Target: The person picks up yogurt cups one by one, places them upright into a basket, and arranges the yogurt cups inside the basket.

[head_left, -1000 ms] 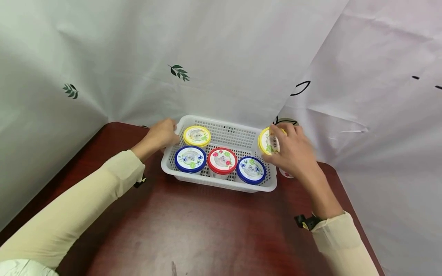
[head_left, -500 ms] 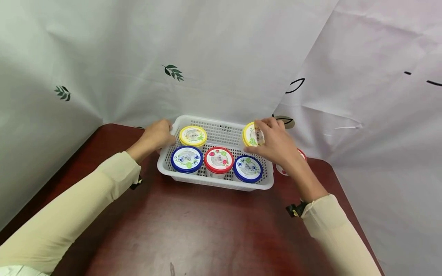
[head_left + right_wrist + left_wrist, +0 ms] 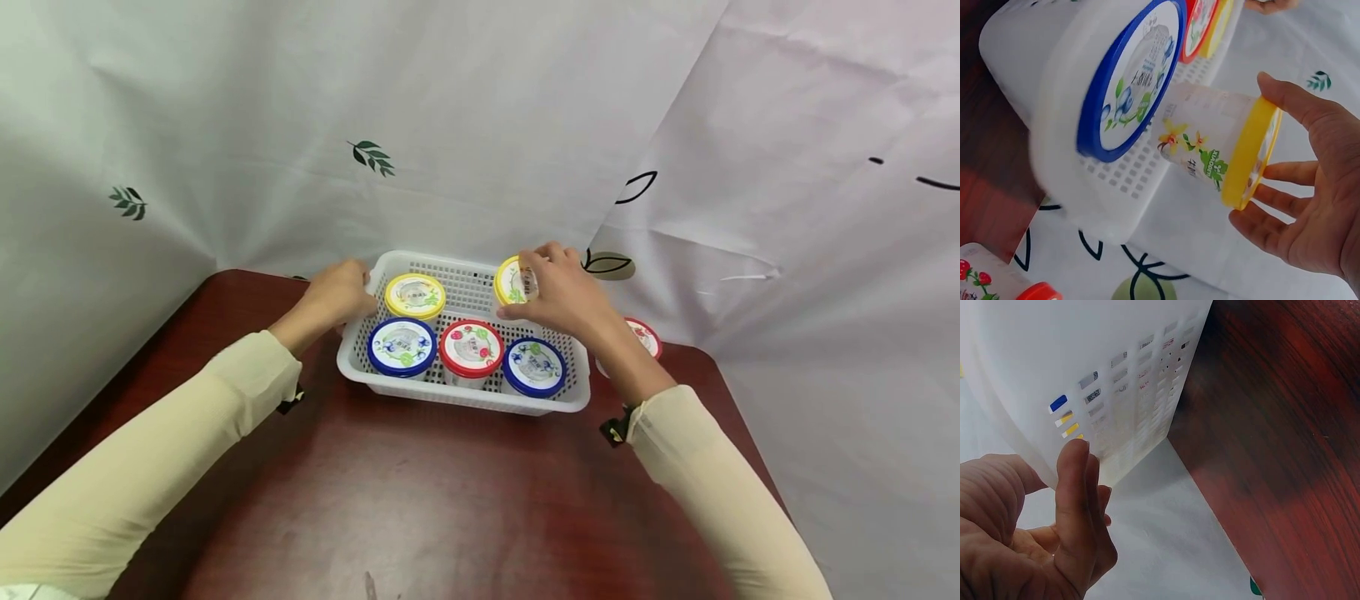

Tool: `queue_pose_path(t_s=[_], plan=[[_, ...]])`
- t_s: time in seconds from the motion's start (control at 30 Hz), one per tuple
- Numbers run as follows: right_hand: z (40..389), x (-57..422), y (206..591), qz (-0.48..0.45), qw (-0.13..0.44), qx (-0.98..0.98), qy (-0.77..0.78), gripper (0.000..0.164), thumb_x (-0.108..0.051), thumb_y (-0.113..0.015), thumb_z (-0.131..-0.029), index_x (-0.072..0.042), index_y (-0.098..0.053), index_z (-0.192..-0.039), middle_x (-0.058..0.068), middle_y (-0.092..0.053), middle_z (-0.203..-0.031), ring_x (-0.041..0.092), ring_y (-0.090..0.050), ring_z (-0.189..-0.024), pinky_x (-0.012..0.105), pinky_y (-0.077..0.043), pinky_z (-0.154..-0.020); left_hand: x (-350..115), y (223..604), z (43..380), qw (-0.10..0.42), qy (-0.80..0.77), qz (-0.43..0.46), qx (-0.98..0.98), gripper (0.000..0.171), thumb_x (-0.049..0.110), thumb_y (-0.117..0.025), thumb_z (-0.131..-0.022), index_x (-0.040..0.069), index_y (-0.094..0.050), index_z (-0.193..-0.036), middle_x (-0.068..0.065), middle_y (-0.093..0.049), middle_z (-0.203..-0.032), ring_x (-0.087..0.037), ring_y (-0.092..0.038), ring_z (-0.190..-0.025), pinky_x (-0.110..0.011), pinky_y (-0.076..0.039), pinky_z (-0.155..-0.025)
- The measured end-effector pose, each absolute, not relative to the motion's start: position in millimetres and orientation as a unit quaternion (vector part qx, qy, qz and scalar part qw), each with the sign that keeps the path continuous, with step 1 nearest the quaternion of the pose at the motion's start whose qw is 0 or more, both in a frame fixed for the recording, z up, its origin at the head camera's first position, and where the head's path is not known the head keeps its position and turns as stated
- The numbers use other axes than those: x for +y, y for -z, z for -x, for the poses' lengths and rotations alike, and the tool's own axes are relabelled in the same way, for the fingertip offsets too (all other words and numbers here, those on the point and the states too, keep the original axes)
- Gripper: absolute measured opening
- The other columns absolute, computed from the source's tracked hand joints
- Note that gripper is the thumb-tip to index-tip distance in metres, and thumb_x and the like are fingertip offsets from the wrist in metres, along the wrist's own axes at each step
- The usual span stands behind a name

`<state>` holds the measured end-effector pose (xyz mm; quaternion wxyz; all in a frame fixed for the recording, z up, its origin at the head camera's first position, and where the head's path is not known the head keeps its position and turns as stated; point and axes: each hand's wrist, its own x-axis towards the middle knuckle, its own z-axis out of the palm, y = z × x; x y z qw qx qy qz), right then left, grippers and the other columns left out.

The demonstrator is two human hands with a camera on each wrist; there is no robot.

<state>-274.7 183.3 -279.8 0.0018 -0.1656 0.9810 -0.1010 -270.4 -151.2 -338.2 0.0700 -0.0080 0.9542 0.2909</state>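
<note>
My right hand grips a yellow-lidded tub by its lid, thumb on one side and fingers on the other, over the back part of a white perforated basket. My left hand holds the basket's left rim; in the left wrist view its fingers lie along the outer wall, thumb on the rim side. Inside the basket, a blue-lidded tub, a red-lidded tub and another blue-lidded tub form the front row. Behind them at the left stands a second yellow-lidded tub.
Just right of the basket, a red-lidded tub stands on the dark red wooden table, partly hidden by my right forearm. A pale cloth with leaf prints hangs close behind the basket and along the sides.
My right hand has carried the yellow-lidded tub leftward, from the basket's right end toward the middle of its back row. The left hand keeps its hold on the rim.
</note>
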Motion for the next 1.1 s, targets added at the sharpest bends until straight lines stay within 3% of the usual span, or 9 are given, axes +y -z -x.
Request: queue_pose_path(t_s=[0.43, 0.87, 1.1], plan=[[295, 166, 280, 0.182, 0.052, 0.979, 0.081, 0.104, -0.059, -0.088, -0.092, -0.009, -0.045, -0.172, 0.024, -0.042, -0.173, 0.046, -0.040, -0.159, 0.064, -0.049, -0.123, -151, 338, 271, 0.065, -0.292, 0.009, 0.954, 0.028, 0.008, -0.071, -0.099, -0.007, -0.057, -0.117, -0.030, -0.068, -0.107, -0.034, -0.077, -0.079, -0.045, -0.068, -0.063], [318, 150, 288, 0.165, 0.086, 0.981, 0.059, 0.096, -0.061, -0.085, -0.093, -0.001, -0.055, -0.162, 0.023, -0.053, -0.157, 0.045, -0.049, -0.146, 0.058, -0.051, -0.121, -151, 339, 270, 0.063, -0.285, 0.008, 0.956, 0.025, 0.009, -0.071, -0.098, -0.006, -0.057, -0.114, -0.029, -0.069, -0.105, -0.034, -0.077, -0.079, -0.045, -0.068, -0.062], [321, 129, 295, 0.152, 0.115, 0.981, 0.035, 0.093, -0.065, -0.082, -0.096, 0.001, -0.058, -0.157, 0.025, -0.049, -0.165, 0.046, -0.045, -0.155, 0.060, -0.045, -0.130, -152, 338, 267, 0.070, -0.295, 0.013, 0.953, 0.027, 0.009, -0.071, -0.100, -0.006, -0.057, -0.116, -0.030, -0.068, -0.108, -0.036, -0.079, -0.082, -0.047, -0.069, -0.066]])
